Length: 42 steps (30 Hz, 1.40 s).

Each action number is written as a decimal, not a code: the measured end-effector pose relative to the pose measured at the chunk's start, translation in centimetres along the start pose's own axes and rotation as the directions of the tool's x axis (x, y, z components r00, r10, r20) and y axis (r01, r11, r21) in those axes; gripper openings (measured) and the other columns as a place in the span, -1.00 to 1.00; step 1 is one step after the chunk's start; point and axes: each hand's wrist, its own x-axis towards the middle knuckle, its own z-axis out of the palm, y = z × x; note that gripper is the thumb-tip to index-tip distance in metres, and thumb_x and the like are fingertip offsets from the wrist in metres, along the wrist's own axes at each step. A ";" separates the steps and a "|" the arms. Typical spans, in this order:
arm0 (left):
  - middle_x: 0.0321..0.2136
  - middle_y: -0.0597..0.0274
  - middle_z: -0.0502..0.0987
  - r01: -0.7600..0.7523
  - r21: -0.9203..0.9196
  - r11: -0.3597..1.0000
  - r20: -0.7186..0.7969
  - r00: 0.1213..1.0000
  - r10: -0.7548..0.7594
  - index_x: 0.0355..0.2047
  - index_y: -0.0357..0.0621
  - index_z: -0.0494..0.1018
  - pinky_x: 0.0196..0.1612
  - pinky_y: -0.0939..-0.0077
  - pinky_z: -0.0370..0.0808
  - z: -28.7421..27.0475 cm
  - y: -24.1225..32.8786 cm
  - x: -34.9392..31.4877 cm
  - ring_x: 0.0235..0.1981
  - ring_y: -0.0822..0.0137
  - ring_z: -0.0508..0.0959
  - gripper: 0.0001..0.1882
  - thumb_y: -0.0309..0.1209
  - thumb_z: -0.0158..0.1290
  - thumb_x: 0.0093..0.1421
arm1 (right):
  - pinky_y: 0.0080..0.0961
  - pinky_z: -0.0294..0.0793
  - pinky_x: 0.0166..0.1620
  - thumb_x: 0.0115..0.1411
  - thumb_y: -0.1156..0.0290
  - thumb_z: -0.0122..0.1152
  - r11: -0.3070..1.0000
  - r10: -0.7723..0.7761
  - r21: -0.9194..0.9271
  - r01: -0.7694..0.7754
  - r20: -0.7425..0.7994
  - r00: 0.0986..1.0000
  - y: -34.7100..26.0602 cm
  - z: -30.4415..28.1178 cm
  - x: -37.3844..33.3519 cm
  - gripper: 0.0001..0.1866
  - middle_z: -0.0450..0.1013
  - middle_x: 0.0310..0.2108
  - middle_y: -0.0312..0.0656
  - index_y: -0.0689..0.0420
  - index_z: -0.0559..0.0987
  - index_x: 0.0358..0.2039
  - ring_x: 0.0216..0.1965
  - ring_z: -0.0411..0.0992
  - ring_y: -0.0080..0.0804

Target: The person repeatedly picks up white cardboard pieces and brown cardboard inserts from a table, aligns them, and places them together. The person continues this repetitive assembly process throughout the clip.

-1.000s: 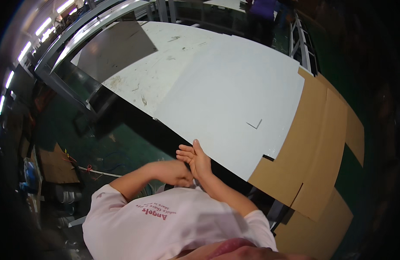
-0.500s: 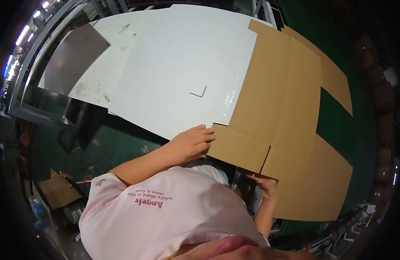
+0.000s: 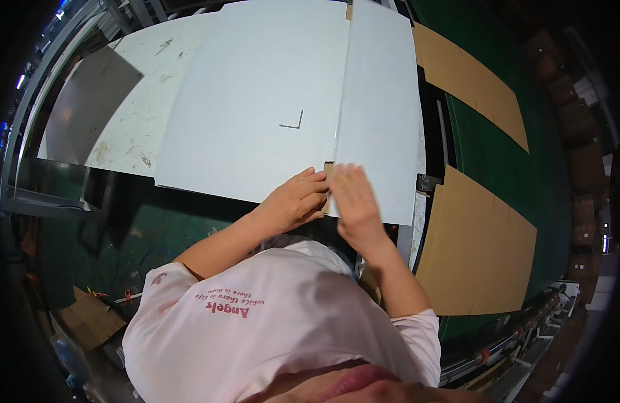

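A large flat cardboard sheet [image 3: 256, 101] with a white face lies before me, a small dark L-shaped mark on it. Along its right side, a white panel [image 3: 384, 114] is folded over onto it. My left hand [image 3: 296, 200] rests palm down at the near edge, fingers stretched and holding nothing. Beside it, my right hand [image 3: 356, 208] lies flat on the near corner of the folded panel, fingers extended and slightly blurred. A narrow brown strip [image 3: 329, 169] of cardboard shows between the fingertips of both hands.
Two brown cardboard pieces, one far [image 3: 471, 80] and one near [image 3: 488, 248], lie right over a green surface [image 3: 484, 144]. A stained white board [image 3: 162, 67] and a grey metal frame [image 3: 48, 208] are at left. Brown cardboard [image 3: 92, 319] sits low left.
The brown panel at the right has been folded over to the left, so its white side now faces up. My right hand has come up from below onto it. My left hand stays near the edge.
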 end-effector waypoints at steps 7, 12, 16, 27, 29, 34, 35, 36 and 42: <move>-0.04 -0.03 0.40 0.115 -0.145 0.983 -0.076 0.989 -0.127 -0.11 -0.27 0.38 0.18 0.06 0.32 0.2 0.4 -0.6 0.03 -0.04 0.40 -0.50 -0.47 0.26 -0.09 | -0.08 0.20 0.26 -0.24 0.75 0.12 0.999 0.012 0.040 -0.017 0.100 0.995 0.5 2.1 -0.7 -0.23 0.32 0.11 0.11 0.31 0.32 0.13 0.16 0.26 0.12; 0.01 -0.03 0.36 0.053 0.067 0.996 0.025 0.998 -0.055 -0.08 -0.28 0.38 0.14 0.12 0.34 -0.4 0.6 0.0 0.06 -0.01 0.38 -0.45 -0.42 0.27 -0.12 | -0.15 0.17 0.28 -0.13 0.50 0.31 0.857 0.223 0.418 -0.301 0.226 0.948 1.0 0.0 0.2 -0.19 0.21 0.20 0.13 0.27 0.25 0.19 0.21 0.19 0.12; 0.00 0.01 0.36 -0.029 0.135 0.990 0.153 0.988 0.008 -0.09 -0.25 0.40 0.07 0.19 0.35 -1.8 0.0 1.1 0.08 0.06 0.38 -0.44 -0.27 0.27 -0.10 | -0.27 0.32 0.15 -0.10 0.35 0.39 0.794 0.588 -0.062 -0.605 -0.176 0.790 9.1 -0.9 3.9 -0.16 0.26 0.15 0.13 0.32 0.25 0.19 0.13 0.32 -0.06; -0.13 -0.19 0.51 0.914 0.308 0.264 -0.475 0.388 -0.790 -0.20 -0.33 0.48 -0.03 0.04 0.41 -16.5 -25.1 1.5 -0.06 -0.14 0.48 -0.48 -0.06 0.11 0.05 | -0.42 0.54 -0.09 -0.17 0.53 0.50 0.280 0.782 0.542 -0.792 0.351 0.516 21.7 -1.5 11.4 -0.28 0.47 -0.16 0.01 0.37 0.36 0.03 -0.19 0.50 -0.30; -0.28 -0.17 0.57 0.911 0.336 0.239 -0.548 0.395 -0.738 -0.23 -0.28 0.54 -0.16 0.09 0.48 -19.9 -31.4 -1.6 -0.23 -0.08 0.56 -0.46 -0.03 0.16 -0.01 | -0.40 0.54 -0.08 -0.17 0.53 0.50 0.224 0.702 0.628 -0.746 0.427 0.570 22.4 -1.3 11.8 -0.25 0.45 -0.15 -0.02 0.35 0.33 0.05 -0.17 0.49 -0.30; -0.61 0.24 0.49 0.940 -0.312 0.141 -0.222 0.072 -0.972 -0.46 -0.23 0.57 -0.54 0.31 0.36 -25.2 -37.8 -3.9 -0.65 0.35 0.41 -0.46 0.10 0.16 0.07 | -0.44 0.54 -0.08 -0.19 0.56 0.49 0.150 0.651 0.674 -0.724 0.483 0.585 23.0 -1.4 12.2 -0.23 0.42 -0.14 -0.06 0.34 0.30 0.05 -0.17 0.46 -0.34; -0.50 0.16 0.53 0.938 -0.331 0.104 -0.166 0.050 -0.985 -0.37 -0.26 0.58 -0.43 0.31 0.40 -26.4 -38.9 -5.0 -0.53 0.30 0.48 -0.43 0.11 0.09 0.12 | -0.44 0.54 -0.09 -0.19 0.57 0.49 0.144 0.650 0.685 -0.714 0.478 0.590 22.8 -1.3 12.2 -0.23 0.41 -0.14 -0.06 0.33 0.29 0.05 -0.17 0.45 -0.35; -0.40 0.08 0.58 0.934 -0.353 0.061 -0.110 0.023 -0.994 -0.28 -0.28 0.58 -0.33 0.31 0.45 -26.9 -39.7 -5.8 -0.41 0.24 0.55 -0.40 0.12 0.03 0.18 | -0.45 0.55 -0.10 -0.19 0.57 0.48 0.142 0.645 0.694 -0.706 0.476 0.598 22.6 -1.2 12.2 -0.23 0.41 -0.13 -0.06 0.33 0.27 0.05 -0.18 0.45 -0.35; 0.09 -0.26 0.38 0.950 -0.307 0.059 -0.259 -0.024 -0.965 0.04 -0.42 0.42 0.20 0.33 0.23 -22.8 -35.8 -0.8 0.20 0.05 0.34 -0.19 0.21 -0.15 0.24 | -0.43 0.58 -0.13 -0.21 0.51 0.50 0.255 0.691 0.664 -0.703 0.384 0.613 22.4 -0.9 12.0 -0.21 0.37 -0.11 -0.02 0.35 0.23 0.00 -0.17 0.46 -0.32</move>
